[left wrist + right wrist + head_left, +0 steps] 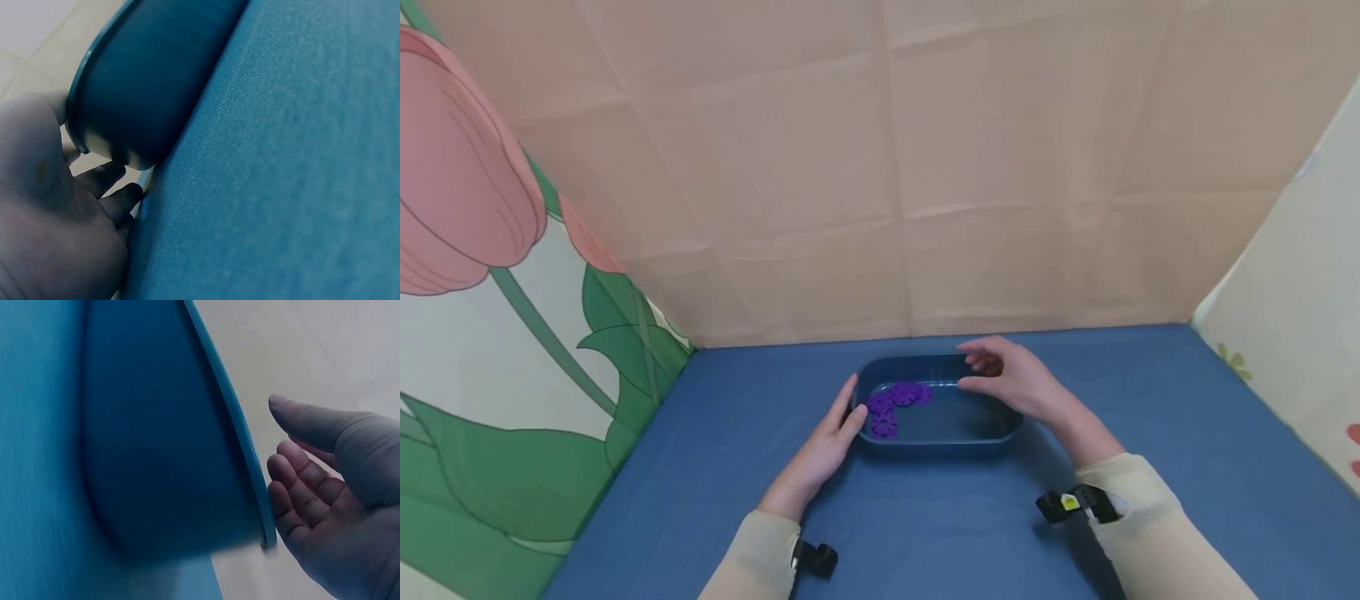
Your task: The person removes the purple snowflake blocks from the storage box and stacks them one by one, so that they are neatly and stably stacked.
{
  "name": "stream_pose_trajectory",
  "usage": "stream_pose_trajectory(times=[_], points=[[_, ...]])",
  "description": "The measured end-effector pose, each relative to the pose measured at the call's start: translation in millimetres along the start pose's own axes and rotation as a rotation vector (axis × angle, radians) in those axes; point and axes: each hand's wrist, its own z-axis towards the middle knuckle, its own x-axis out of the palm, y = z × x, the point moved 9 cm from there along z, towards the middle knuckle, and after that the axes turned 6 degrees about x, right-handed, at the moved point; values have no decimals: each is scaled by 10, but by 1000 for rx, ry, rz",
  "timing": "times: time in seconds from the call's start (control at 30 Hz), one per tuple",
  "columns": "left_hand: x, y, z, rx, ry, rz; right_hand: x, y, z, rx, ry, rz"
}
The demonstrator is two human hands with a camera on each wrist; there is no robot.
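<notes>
A dark blue oblong tray (936, 439) sits on the blue cloth, holding several purple gear-shaped discs (895, 404) at its left end. My left hand (842, 421) lies on the cloth with straight fingers touching the tray's left end; in the left wrist view the hand (56, 219) sits against the tray's outer wall (144, 75). My right hand (1000, 375) hovers over the tray's back right corner, fingers loosely curved and holding nothing. In the right wrist view its fingers (306, 481) are just beside the tray's rim (237, 437).
The blue cloth (1150, 417) covers the whole tabletop. A creased peach wall (887, 208) closes the back, a tulip-printed panel (512, 333) the left, and a cream panel (1300, 317) the right. Black camera straps (1075, 502) sit on both wrists.
</notes>
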Motion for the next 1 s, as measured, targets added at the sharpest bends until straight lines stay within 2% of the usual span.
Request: stream_pose_trajectory(times=[0.2, 0.47, 0.6, 0.73, 1.0], points=[[10, -16, -6, -3, -1, -3, 342, 265, 37, -48, 107, 45], [7, 10, 32, -7, -10, 2, 711, 455, 135, -100, 156, -2], [14, 9, 40, 11, -8, -5, 884, 487, 182, -122, 201, -3], [21, 17, 43, 15, -3, -10, 1024, 459, 216, -111, 233, -13], [14, 37, 51, 11, 4, -3, 1192, 470, 246, -141, 293, -66]])
